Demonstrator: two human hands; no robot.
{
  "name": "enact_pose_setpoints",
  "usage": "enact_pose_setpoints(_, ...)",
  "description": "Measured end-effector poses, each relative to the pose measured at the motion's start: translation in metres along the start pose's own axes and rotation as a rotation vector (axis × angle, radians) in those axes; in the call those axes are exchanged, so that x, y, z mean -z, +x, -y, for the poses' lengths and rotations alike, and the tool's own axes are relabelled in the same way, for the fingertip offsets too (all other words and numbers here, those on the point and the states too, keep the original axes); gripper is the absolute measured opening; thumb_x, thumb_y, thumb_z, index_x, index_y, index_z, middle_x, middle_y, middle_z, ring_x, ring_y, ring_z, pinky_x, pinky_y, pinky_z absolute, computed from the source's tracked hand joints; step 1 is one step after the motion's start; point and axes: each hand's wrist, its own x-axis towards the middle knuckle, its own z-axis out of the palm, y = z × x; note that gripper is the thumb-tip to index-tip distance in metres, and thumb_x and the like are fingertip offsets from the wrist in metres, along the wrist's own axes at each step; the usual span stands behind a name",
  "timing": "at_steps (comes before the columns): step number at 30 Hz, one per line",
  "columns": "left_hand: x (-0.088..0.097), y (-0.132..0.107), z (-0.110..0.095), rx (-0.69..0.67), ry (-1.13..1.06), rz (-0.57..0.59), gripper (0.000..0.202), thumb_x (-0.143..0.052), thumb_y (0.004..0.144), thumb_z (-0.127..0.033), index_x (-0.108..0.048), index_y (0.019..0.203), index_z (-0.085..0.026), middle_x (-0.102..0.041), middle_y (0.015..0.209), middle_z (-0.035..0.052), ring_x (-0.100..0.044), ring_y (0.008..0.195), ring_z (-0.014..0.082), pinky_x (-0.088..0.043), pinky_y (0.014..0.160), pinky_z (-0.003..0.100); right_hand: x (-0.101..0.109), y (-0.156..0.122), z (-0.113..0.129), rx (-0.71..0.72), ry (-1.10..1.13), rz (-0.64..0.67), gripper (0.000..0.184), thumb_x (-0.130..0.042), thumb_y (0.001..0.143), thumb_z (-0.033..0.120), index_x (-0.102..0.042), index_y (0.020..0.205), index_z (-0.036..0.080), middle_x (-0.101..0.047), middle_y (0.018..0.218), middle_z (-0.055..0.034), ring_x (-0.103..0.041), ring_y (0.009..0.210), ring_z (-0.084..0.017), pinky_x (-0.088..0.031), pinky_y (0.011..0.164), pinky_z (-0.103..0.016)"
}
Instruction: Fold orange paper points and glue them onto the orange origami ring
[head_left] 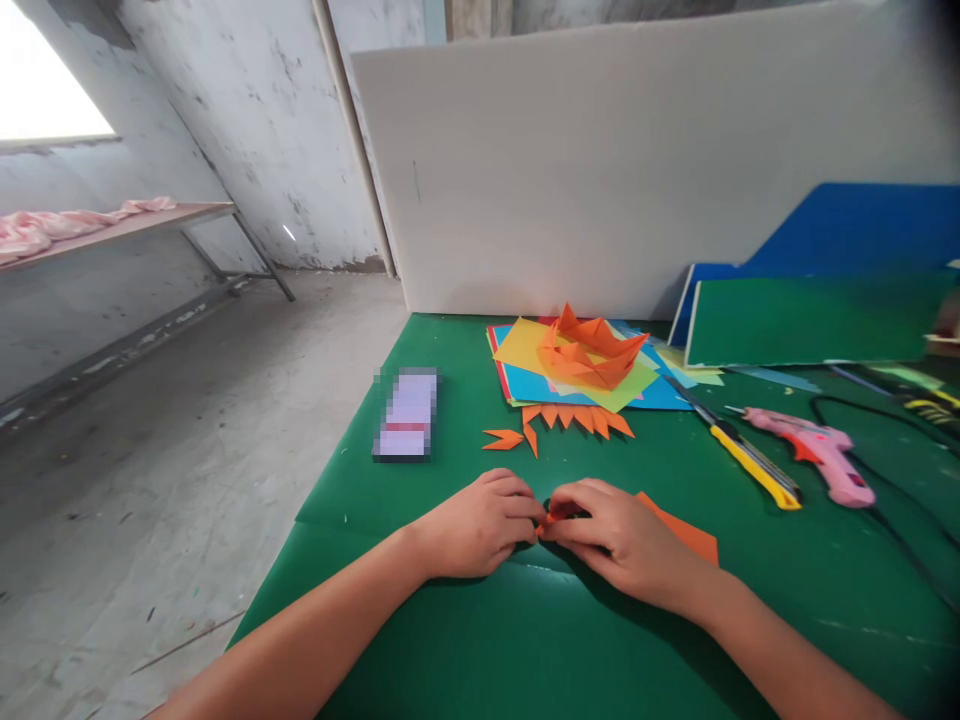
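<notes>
Forearms [337, 625] reach in from seven and five o'clock. Left hand [487, 525] and right hand [622, 540] pinch a small orange paper piece [546, 523] between them, an orange paper sheet [691, 535] at its three o'clock. Folding seems in hand; the next crease likely calls for firm fingertip pressure.

Small orange paper [550, 520] mostly hidden by left hand [486, 526] and right hand [626, 540] (shape hard to tell), orange sheet [688, 532] partly behind right hand, phone-shaped thing [409, 410] blurred into squares, 2 arms [337, 610] cut off at the bottom
</notes>
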Motion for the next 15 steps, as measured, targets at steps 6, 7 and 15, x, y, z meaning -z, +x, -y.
enact_pose_setpoints(6,0.0000,0.0008,0.0001,0.000,-0.022,0.013,0.023,-0.046,0.082,-0.006,-0.061,0.092,-0.019,-0.067,0.107,0.0035,-0.052,0.104,0.0200,-0.035,0.099,0.036,0.0005,0.0020,0.0048,-0.036,-0.022,0.031,0.026,-0.044,0.097,0.024,-0.070,0.095,0.026,-0.061,0.102,-0.0056,-0.055,0.091,-0.019,-0.045,0.075,-0.033)
enact_pose_setpoints(7,-0.0002,0.0010,-0.0001,-0.001,-0.021,0.013,0.023,-0.046,0.082,-0.006,-0.061,0.092,-0.019,-0.067,0.107,0.0035,-0.052,0.103,0.0200,-0.035,0.098,0.036,0.0007,0.0024,0.0054,-0.038,-0.021,0.034,0.026,-0.044,0.097,0.023,-0.069,0.095,0.026,-0.061,0.101,-0.0055,-0.055,0.091,-0.019,-0.045,0.074,-0.033)
enact_pose_setpoints(15,-0.0013,0.0007,-0.0024,0.012,-0.019,-0.003,0.021,-0.046,0.084,-0.007,-0.061,0.090,-0.019,-0.067,0.106,0.0031,-0.053,0.100,0.0196,-0.036,0.096,0.036,-0.0009,0.0042,0.0009,-0.048,0.038,0.010,0.023,-0.046,0.095,0.019,-0.069,0.092,0.023,-0.062,0.099,-0.0056,-0.056,0.090,-0.018,-0.046,0.077,-0.033)
